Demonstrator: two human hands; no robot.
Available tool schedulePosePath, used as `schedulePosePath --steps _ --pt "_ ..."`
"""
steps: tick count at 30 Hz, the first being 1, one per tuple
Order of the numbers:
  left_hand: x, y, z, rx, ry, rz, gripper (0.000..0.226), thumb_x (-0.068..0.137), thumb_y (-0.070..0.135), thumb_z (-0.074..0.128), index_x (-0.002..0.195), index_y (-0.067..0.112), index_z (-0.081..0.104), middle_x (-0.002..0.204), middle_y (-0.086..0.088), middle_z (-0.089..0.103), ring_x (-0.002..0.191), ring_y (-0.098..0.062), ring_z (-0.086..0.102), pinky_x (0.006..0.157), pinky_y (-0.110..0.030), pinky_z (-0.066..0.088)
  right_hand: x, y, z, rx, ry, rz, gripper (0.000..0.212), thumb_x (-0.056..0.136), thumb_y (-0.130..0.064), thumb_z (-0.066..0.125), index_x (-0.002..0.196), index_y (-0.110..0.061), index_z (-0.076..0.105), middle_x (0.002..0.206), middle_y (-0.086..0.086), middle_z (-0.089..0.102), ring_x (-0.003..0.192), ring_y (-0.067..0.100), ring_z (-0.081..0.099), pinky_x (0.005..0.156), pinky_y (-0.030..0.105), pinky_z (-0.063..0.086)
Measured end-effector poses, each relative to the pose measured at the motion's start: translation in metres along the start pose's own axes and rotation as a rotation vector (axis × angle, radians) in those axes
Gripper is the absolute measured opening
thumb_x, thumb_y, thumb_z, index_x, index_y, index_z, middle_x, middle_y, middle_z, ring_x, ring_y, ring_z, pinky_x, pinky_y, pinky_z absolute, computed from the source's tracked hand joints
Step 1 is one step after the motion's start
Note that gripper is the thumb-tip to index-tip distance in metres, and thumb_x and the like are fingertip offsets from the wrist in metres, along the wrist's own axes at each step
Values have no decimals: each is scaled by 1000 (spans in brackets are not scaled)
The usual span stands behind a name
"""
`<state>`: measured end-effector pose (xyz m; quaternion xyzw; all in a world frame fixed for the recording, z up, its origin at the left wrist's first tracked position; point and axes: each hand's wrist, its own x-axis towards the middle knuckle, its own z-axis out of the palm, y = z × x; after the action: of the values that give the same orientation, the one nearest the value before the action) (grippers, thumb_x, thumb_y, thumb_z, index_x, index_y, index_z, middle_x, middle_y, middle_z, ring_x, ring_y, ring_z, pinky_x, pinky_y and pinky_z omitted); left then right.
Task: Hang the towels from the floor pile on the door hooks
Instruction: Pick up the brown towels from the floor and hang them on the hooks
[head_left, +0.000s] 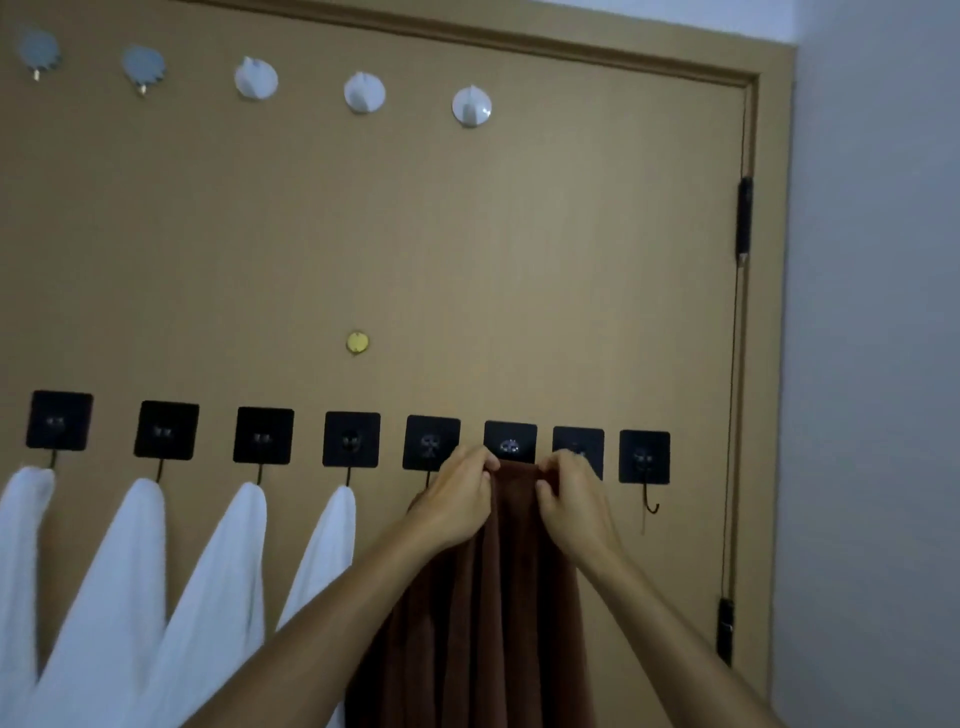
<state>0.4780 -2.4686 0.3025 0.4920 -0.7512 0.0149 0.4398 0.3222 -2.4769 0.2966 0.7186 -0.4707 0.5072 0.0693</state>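
A brown towel (498, 597) hangs down the tan door (467, 260), its top edge bunched just under a black square hook (510, 442). My left hand (457, 501) pinches the top edge on its left side and my right hand (574, 501) pinches it on the right. Whether the towel sits on the hook's prong is hidden by the cloth and my fingers. Several white towels (119, 582) hang from the black hooks further left. The black hook at the far right (644, 460) is bare, its prong showing.
A row of round hooks, two silver (143, 65) and three white (363, 92), runs across the top of the door, and a small gold disc (357, 342) sits mid-door. Black hinges (744, 218) and a grey wall (872, 364) are at the right.
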Motion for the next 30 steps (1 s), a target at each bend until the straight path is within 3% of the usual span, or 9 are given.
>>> schedulePosePath --steps 6,10,13,17,21,23,25,28,30 --pt "-28 -20 46 -3 -119 -58 27 101 25 31 123 19 46 120 -3 52 105 -16 53 93 -38 48 -39 14 48 63 -91 30 21 100 -21 37 109 -19 56 102 -5 50 88 5 47 66 9 39" --pt "-45 -17 57 199 8 -84 33 101 30 30 128 20 46 127 -8 41 111 -22 49 87 -33 49 -57 27 56 -19 -2 -42 33 100 -27 35 122 -18 59 118 1 47 112 13 44 91 18 36" --pt "-53 -13 65 250 39 -63 34 100 29 32 127 16 48 132 -7 39 118 -21 43 98 -34 43 -68 25 57 197 -143 -16 39 102 -31 29 137 -22 45 124 -4 49 115 11 49 94 20 40" --pt "-83 -14 87 -254 -170 -228 47 102 28 29 148 18 24 143 -5 42 128 -18 45 108 -38 39 -104 24 68 335 -195 74 46 103 -25 26 148 -17 28 143 -3 46 129 8 45 109 24 36" --pt "-134 -22 111 -197 -225 -261 57 101 37 27 152 21 6 147 -5 40 127 -19 48 108 -31 38 -156 32 74 324 -296 206 49 103 -24 23 151 -20 14 148 -3 39 128 3 41 103 11 29" --pt "-159 -26 122 -62 -314 -277 62 101 30 27 151 16 -8 149 -6 34 126 -21 48 103 -27 39 -184 39 75 293 -368 262 50 103 -25 24 152 -20 12 147 0 42 129 12 46 103 15 33" --pt "-186 -27 131 50 -405 -289 61 100 21 28 151 10 -3 150 -9 31 126 -23 48 103 -30 40 -213 46 74 229 -438 276 51 103 -22 27 151 -14 15 146 2 41 130 18 46 108 22 35" --pt "-227 -19 136 153 -570 -365 60 98 16 34 151 6 7 143 -17 40 122 -29 50 102 -36 41 -253 54 66 175 -623 325 42 99 -14 36 140 -4 40 129 14 58 112 24 59 93 26 45" --pt "-251 -9 135 226 -676 -428 50 95 18 40 142 4 32 132 -18 51 115 -33 54 95 -38 46 -281 56 57 98 -751 372 33 95 -9 42 123 0 56 117 19 64 102 26 62 85 30 47"
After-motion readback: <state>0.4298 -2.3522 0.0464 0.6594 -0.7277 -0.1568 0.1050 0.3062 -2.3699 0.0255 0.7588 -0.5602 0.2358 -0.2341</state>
